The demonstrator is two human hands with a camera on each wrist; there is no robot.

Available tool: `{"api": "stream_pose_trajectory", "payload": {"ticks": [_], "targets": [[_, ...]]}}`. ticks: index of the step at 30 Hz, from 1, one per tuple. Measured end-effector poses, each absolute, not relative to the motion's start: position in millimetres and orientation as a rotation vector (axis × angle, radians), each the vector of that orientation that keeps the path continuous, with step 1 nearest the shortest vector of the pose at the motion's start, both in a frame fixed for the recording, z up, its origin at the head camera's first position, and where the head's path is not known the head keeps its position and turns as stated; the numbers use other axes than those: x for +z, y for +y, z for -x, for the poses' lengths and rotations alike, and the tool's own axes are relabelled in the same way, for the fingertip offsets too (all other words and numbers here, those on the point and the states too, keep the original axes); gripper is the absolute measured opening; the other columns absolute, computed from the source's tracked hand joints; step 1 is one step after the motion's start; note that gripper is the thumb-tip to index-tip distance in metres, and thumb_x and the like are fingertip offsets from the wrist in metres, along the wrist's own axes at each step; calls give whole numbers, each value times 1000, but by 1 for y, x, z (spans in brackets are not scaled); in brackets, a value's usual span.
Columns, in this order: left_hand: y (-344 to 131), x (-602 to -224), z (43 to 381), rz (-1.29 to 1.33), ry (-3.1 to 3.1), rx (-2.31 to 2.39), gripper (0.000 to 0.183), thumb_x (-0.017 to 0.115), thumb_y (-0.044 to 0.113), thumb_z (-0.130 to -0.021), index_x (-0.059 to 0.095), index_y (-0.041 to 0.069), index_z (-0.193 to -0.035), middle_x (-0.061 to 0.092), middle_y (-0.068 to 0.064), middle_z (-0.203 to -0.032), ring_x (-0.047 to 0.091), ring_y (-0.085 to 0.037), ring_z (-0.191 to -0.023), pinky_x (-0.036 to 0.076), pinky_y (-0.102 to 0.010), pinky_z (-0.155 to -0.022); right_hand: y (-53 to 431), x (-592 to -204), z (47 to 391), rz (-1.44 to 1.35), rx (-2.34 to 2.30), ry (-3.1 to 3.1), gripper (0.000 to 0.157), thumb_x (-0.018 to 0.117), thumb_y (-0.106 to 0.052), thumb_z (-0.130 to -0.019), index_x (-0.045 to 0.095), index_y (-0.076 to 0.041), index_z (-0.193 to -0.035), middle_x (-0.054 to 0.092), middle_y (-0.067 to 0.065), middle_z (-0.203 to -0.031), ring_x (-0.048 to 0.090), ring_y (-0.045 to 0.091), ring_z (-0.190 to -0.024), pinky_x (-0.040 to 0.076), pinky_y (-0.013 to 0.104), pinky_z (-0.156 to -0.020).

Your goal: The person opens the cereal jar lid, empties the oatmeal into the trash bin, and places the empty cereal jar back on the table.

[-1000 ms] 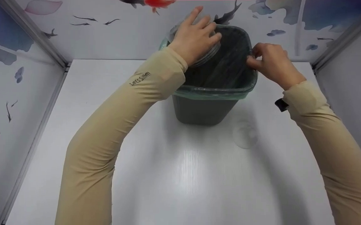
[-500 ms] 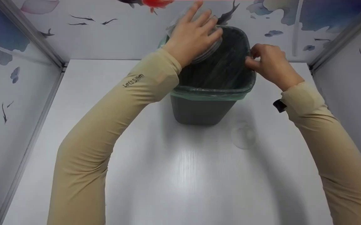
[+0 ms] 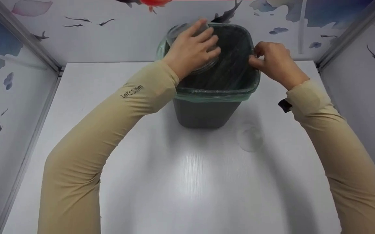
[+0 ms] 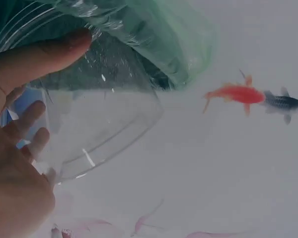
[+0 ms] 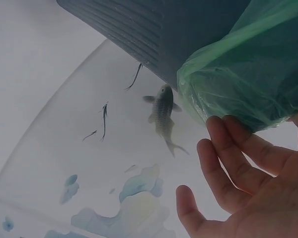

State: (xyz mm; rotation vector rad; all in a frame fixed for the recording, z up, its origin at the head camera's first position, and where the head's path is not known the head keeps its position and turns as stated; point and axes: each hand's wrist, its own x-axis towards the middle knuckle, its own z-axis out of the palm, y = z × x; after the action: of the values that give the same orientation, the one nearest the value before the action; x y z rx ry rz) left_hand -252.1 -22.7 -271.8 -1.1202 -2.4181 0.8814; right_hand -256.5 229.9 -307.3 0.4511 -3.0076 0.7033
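Observation:
A grey trash bin with a green plastic liner folded over its rim stands at the back of the table. My left hand holds a clear plastic container, tilted at the bin's left rim, with its round mouth inside the opening. In the left wrist view the thumb lies across the container, fingers at its other side. My right hand pinches the bin's right rim over the liner, thumb inside; its other fingers are loosely bent. The bin's bottom inside is too dark to tell.
A clear round lid lies on the white table, right in front of the bin. Printed white panels with fish and leaves wall in the back and both sides, joined by metal corner posts.
My left hand and the container have come down lower at the bin's left side. My right hand stays on the rim. The whole view has shifted slightly.

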Motion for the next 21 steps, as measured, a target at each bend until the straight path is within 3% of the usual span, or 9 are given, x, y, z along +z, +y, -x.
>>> {"api": "stream_pose_trajectory", "payload": {"ticks": [7,13,17,21], "targets": [[-22,-261,252,1083,-2430,939,62,53,-5,-95,37,26,-147,37,-5,-148,28,-25,-138,6,-42,-116,231,-304,256,-457,693,-2996,34,49,-20,-95,59,11,-106,60,30,-107,55,44,-97,35,64,-90],[-39,-241,251,1063,-2436,720,68,55,-10,-93,36,26,-148,37,-6,-150,27,-25,-140,10,-43,-116,230,-307,255,-436,737,-2998,36,49,-22,-97,58,11,-108,60,30,-109,54,44,-101,33,64,-93],[-51,-237,253,1052,-2438,640,77,64,-6,-88,31,28,-150,34,-6,-152,24,-26,-141,10,-45,-116,232,-313,255,-436,830,-2973,36,47,-22,-98,58,11,-110,59,30,-110,54,43,-102,40,58,-91],[-59,-251,253,1100,-2376,678,71,64,-3,-90,37,27,-148,39,-6,-149,29,-26,-139,10,-44,-116,236,-323,256,-444,936,-2922,39,46,-27,-100,61,8,-109,62,25,-106,57,36,-97,46,45,-83]]}}
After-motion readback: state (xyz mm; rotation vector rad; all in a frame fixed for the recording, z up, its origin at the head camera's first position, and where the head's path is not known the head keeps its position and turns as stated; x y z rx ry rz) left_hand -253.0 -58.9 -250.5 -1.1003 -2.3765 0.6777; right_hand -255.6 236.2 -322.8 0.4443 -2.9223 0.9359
